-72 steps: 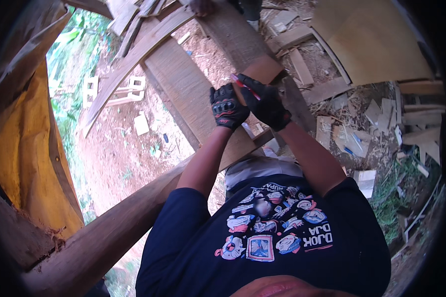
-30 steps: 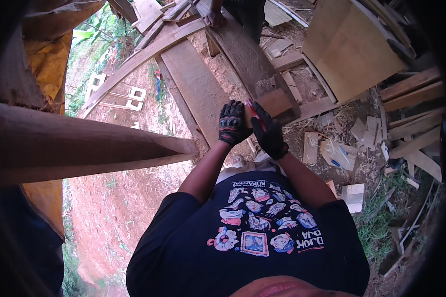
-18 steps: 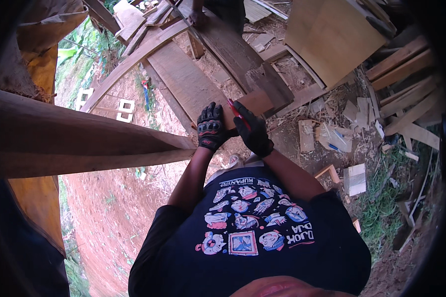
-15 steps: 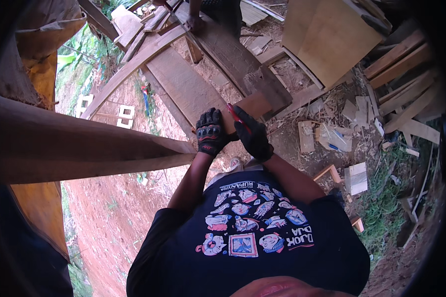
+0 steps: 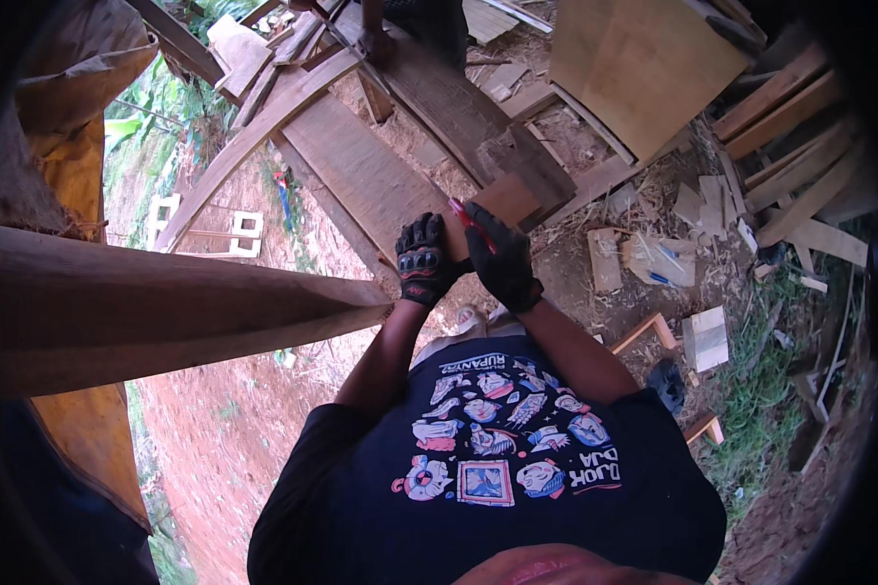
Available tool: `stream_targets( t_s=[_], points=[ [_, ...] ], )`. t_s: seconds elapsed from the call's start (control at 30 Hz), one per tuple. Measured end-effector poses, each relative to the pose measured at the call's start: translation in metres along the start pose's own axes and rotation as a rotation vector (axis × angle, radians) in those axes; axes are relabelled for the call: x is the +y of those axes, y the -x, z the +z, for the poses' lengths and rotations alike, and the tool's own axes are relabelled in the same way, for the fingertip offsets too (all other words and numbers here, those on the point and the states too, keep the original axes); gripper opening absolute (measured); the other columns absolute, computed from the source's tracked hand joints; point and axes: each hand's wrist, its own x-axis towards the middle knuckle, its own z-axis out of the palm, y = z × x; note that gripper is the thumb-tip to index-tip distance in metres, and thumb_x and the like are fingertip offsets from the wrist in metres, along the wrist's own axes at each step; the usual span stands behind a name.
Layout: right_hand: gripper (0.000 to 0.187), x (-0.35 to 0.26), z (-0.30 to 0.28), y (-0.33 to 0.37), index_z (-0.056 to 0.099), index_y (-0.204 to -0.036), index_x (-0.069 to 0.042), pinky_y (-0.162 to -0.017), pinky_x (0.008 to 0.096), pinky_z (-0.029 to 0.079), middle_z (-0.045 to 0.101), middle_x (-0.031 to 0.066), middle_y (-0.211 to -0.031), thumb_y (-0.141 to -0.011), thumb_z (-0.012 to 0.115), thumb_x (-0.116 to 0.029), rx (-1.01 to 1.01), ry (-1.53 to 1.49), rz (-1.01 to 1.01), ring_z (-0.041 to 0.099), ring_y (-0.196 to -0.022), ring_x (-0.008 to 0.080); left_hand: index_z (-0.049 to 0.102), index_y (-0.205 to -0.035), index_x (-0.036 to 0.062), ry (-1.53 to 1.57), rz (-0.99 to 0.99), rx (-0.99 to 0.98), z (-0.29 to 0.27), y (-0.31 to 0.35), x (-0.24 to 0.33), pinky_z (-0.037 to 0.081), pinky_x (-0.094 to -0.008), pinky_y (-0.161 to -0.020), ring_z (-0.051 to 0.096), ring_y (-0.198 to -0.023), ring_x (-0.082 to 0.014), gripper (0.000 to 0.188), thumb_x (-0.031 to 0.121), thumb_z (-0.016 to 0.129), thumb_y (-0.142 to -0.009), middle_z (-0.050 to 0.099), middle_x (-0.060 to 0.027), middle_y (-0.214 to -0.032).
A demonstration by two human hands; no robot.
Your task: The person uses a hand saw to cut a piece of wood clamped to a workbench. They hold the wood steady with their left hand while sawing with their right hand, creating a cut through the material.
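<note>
Rust-red soil [image 5: 234, 429], loose and scattered with shavings, spreads across the lower left of the frame, and a heavy wooden beam [image 5: 166, 307] juts over it from the left edge, its sawn faces narrowing to a tip just beside the left forearm. A smooth, pale plywood panel [image 5: 644, 78] stands at upper right, its straight lower edge well apart from the hands. Through the upper middle run two rough planks: a dark, weathered plank [image 5: 439, 88] with a scuffed near end, and a paler, fuzzy-grained plank [image 5: 351, 161] to its left, with a long open gap between them where soil shows. A narrow wooden strip [image 5: 254, 146] crosses the paler one's far end, bowed in this view. At the centre, a flat, reddish-brown wooden block [image 5: 510, 198] bridges the planks' near ends, its clean right corner bare on the dark wood and its left part between the gloves. A co-worker's hand [image 5: 374, 44] rests on the dark plank at the top. The left hand [image 5: 425, 258], in a black glove with ridged knuckles, lies fingers together at the block's left end; whether it grips it I cannot tell. The right hand [image 5: 502, 258], gloved alike, is closed around a slim red tool [image 5: 473, 226], whose tip points up-left above the block.
</note>
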Motion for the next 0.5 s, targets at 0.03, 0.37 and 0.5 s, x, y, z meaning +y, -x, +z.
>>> stream_targets(
  t_s=[0.03,0.37,0.5],
  points=[
    [0.039,-0.002,0.002,-0.010,0.071,-0.146,-0.002,-0.089,0.0506,0.065,0.080,0.0268,-0.126,-0.110,0.070,-0.014,-0.023,0.009,-0.001,0.080,-0.109,0.0447,0.057,-0.151,0.0037,-0.006,0.002,-0.004,0.000,0.003,-0.002,0.046,-0.0588,-0.118,0.060,-0.139,-0.0447,0.109,0.063,0.098,-0.069,0.063,-0.0235,-0.148],
    [0.035,-0.022,-0.001,-0.041,0.075,-0.140,-0.005,-0.084,0.0498,0.063,0.081,0.0263,-0.115,-0.110,0.069,-0.021,-0.143,0.150,0.038,0.081,-0.101,0.0441,0.060,-0.150,0.0047,0.026,0.008,0.010,-0.006,-0.003,0.005,0.048,-0.0588,-0.113,0.062,-0.134,-0.0426,0.099,0.064,0.092,-0.077,0.065,-0.0208,-0.145],
    [0.042,-0.045,-0.003,-0.026,0.072,-0.148,-0.005,-0.085,0.0498,0.064,0.081,0.0269,-0.123,-0.108,0.072,-0.018,-0.087,0.014,0.090,0.081,-0.105,0.0450,0.064,-0.139,0.0042,-0.003,0.011,0.057,0.011,-0.009,0.000,0.050,-0.0591,-0.104,0.064,-0.126,-0.0415,0.070,0.050,0.081,-0.089,0.067,-0.0213,-0.132]
  ],
)
